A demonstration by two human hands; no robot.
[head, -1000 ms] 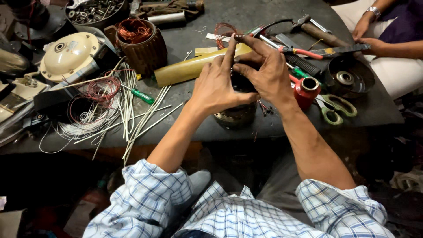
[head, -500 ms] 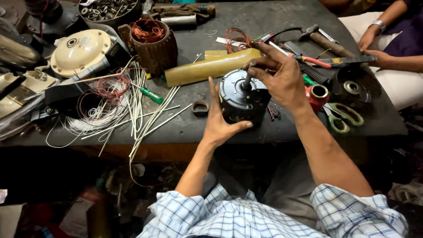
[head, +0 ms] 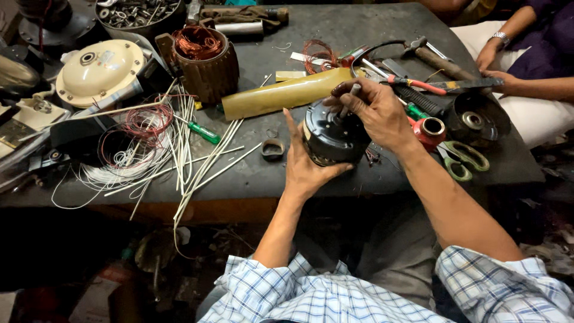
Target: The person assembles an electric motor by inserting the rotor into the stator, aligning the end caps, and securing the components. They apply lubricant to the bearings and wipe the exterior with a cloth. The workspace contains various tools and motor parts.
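Left hand (head: pixel 305 170) cradled the black motor housing (head: pixel 332 137) at the desk (head: pixel 359 36) front edge; right hand (head: pixel 373 110) gripped its top shaft. Looked like seating/turning the shaft; next move needs steady support underneath.

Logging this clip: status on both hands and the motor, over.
Left hand cups black motor housing from the side. Right hand on top, fingers at its shaft. Housing rests at table edge. Scissors and red tape roll close right.

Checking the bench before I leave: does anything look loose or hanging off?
Yes. White wires are strewn loose left of the left hand, and a few droop over the table edge. The black motor sits held in both hands, right hand on top.
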